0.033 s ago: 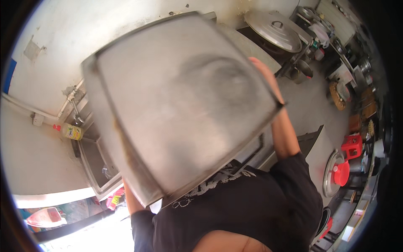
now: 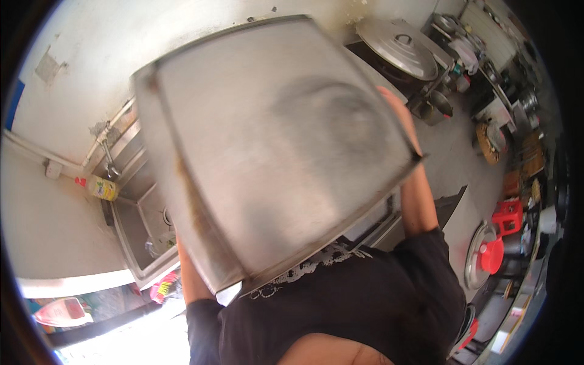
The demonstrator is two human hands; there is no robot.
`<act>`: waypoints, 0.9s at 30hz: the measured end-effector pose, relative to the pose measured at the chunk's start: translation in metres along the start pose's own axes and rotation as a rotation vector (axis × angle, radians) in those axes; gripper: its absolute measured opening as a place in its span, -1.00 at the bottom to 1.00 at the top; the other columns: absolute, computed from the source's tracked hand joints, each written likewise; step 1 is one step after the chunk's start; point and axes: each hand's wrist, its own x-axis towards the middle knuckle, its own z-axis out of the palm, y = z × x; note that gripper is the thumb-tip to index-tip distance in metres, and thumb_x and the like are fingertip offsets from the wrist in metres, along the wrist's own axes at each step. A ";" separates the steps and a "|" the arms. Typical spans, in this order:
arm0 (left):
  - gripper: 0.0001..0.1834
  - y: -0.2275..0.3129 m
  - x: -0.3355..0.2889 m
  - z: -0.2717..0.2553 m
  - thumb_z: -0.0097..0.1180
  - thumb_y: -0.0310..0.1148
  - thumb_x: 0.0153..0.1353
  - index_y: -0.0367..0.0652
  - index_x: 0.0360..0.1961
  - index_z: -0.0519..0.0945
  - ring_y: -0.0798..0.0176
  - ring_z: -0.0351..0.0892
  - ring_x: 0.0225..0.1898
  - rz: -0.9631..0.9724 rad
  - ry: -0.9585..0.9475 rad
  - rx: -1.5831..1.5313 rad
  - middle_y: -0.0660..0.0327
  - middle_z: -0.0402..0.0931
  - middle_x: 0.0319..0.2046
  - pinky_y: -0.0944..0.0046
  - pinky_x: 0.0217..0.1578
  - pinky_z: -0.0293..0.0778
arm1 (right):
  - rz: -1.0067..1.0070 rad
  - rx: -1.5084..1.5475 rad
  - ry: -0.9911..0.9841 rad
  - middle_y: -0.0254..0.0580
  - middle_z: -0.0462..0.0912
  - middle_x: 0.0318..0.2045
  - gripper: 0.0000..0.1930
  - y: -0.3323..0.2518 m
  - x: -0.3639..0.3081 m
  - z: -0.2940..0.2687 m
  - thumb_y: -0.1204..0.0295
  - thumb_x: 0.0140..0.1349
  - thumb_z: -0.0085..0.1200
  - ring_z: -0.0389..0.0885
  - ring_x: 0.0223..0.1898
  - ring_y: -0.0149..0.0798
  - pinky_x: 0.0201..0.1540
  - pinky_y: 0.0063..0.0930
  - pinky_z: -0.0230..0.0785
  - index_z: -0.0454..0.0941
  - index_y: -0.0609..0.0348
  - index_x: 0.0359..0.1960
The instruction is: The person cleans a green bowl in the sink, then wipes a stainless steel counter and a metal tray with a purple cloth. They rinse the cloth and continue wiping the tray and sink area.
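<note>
A large square stainless steel panel [image 2: 243,146] with folded edges fills the middle of the head view, raised in front of my chest. A dark round smudge marks its face, and brownish stains run along the left fold. My right hand [image 2: 394,103] grips its far right edge; the fingertips are hidden by the metal. On the left, my forearm passes up behind the panel, which hides my left hand. Just left of the panel is a steel sink [image 2: 129,234], partly covered by it, with a clear crumpled thing in the basin.
A tap [image 2: 108,159] and a yellow bottle with a red cap [image 2: 102,188] are by the sink. Far right stands a big lidded wok [image 2: 398,48] on a stove. Pots, a red stool [image 2: 507,217] and a red scoop-like thing [image 2: 490,255] line the right side.
The panel has shifted a little to the right along with both arms. More of the sink, including its drain, now shows at the left.
</note>
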 end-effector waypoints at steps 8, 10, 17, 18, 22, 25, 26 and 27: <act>-0.61 -0.010 0.071 0.225 0.21 -0.18 0.09 -0.29 -0.20 0.59 0.41 0.51 -0.34 0.011 -0.199 -0.074 0.26 0.58 -0.36 0.38 -0.28 0.40 | -0.349 -0.737 0.319 -0.19 0.51 -0.04 -0.62 -0.044 -0.037 -0.150 0.44 0.28 -0.15 0.48 -0.07 -0.37 0.02 -0.51 0.31 0.36 0.34 0.11; -0.60 -0.015 0.088 0.272 0.23 -0.14 0.08 -0.28 -0.23 0.59 0.40 0.51 -0.39 -0.044 -0.276 -0.026 0.25 0.58 -0.40 0.35 -0.33 0.42 | -0.411 -0.938 0.307 -0.17 0.50 -0.01 -0.59 -0.051 -0.037 -0.202 0.45 0.26 -0.14 0.47 -0.04 -0.36 0.05 -0.50 0.29 0.33 0.36 0.13; -0.53 -0.053 0.158 0.413 0.18 -0.09 0.11 -0.31 -0.15 0.57 0.31 0.56 -0.42 -0.027 -0.330 0.281 0.15 0.60 -0.38 0.29 -0.35 0.47 | -0.158 -0.849 0.560 -0.19 0.51 -0.06 -0.58 -0.062 -0.007 -0.327 0.45 0.25 -0.12 0.49 -0.10 -0.36 -0.01 -0.52 0.33 0.33 0.36 0.13; -0.52 -0.057 0.165 0.427 0.17 -0.10 0.11 -0.31 -0.11 0.54 0.26 0.57 -0.40 0.018 -0.328 0.374 0.11 0.60 -0.34 0.27 -0.32 0.48 | -0.162 -0.839 0.538 -0.19 0.52 -0.07 -0.59 -0.062 0.001 -0.332 0.44 0.25 -0.11 0.49 -0.11 -0.36 -0.02 -0.53 0.34 0.33 0.35 0.12; -0.41 -0.068 0.182 0.466 0.10 -0.06 0.07 -0.24 0.05 0.46 -0.03 0.53 -0.15 0.151 -0.249 0.606 -0.09 0.55 -0.16 0.12 -0.11 0.43 | -0.098 -0.647 0.595 -0.19 0.52 -0.09 -0.62 -0.065 0.043 -0.334 0.42 0.28 -0.12 0.50 -0.14 -0.38 -0.05 -0.55 0.35 0.35 0.34 0.10; -0.32 -0.069 0.188 0.483 0.09 -0.03 0.03 -0.20 0.14 0.37 -0.18 0.41 0.02 0.074 -0.276 0.610 -0.18 0.43 -0.02 0.05 0.03 0.35 | -0.101 -0.551 0.615 -0.21 0.53 -0.09 -0.63 -0.067 0.074 -0.321 0.37 0.32 -0.15 0.51 -0.14 -0.37 -0.07 -0.53 0.38 0.36 0.32 0.09; -0.29 -0.068 0.191 0.487 0.09 -0.04 0.01 -0.19 0.17 0.34 -0.20 0.37 0.06 0.033 -0.293 0.582 -0.19 0.39 0.02 0.04 0.06 0.33 | -0.092 -0.488 0.655 -0.22 0.53 -0.10 -0.64 -0.068 0.084 -0.315 0.35 0.32 -0.17 0.51 -0.14 -0.37 -0.08 -0.52 0.38 0.37 0.30 0.07; -0.28 -0.067 0.191 0.492 0.10 -0.03 0.00 -0.19 0.17 0.34 -0.23 0.31 0.08 0.039 -0.263 0.656 -0.20 0.34 0.05 0.02 0.08 0.31 | -0.094 -0.427 0.675 -0.23 0.53 -0.10 -0.64 -0.069 0.092 -0.311 0.33 0.33 -0.18 0.52 -0.15 -0.37 -0.10 -0.52 0.39 0.39 0.29 0.06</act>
